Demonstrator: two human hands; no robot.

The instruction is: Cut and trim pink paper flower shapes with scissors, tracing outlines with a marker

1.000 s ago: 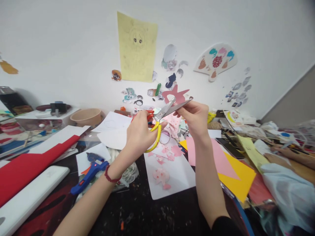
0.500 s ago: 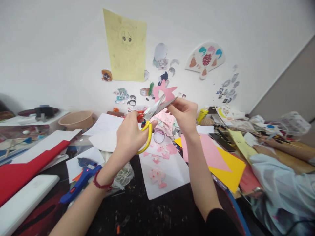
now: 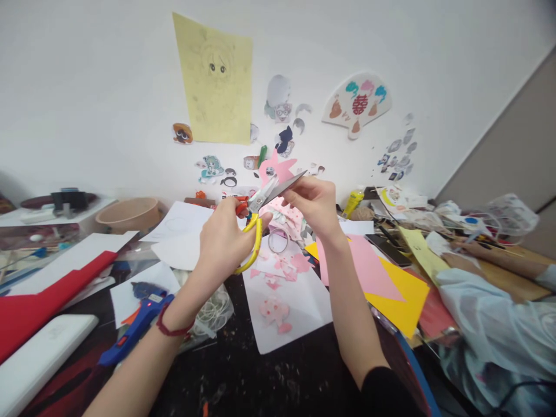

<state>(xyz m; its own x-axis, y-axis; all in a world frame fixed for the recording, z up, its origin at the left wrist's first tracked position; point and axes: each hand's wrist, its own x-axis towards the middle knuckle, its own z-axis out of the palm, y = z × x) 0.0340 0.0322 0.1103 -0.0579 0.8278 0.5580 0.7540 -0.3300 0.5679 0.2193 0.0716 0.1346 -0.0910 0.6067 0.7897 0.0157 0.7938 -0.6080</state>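
My left hand (image 3: pixel 226 234) is wrapped round the yellow and red handles of the scissors (image 3: pixel 278 192), whose blades point up and to the right, slightly apart. Between and behind the blades is a spiky pink paper cutout (image 3: pixel 278 167) with a hole in it. My right hand (image 3: pixel 315 202) pinches the cutout's lower right edge near the blade tips. Below the hands, a white sheet (image 3: pixel 260 327) bears pink paper scraps (image 3: pixel 289 267) and a pale pink flower-like piece (image 3: pixel 274 310).
A blue glue gun (image 3: pixel 145 315), red paper (image 3: pixel 39 307) and a white box (image 3: pixel 52 353) lie left. Pink (image 3: pixel 369 266) and yellow sheets (image 3: pixel 402 295) lie right. At far right, a person's arm in a pale sleeve (image 3: pixel 490 324) rests by the table.
The pink cutout has turned and dropped a little between my hands, and my right hand has moved slightly left and down. The whole view has shifted a little.
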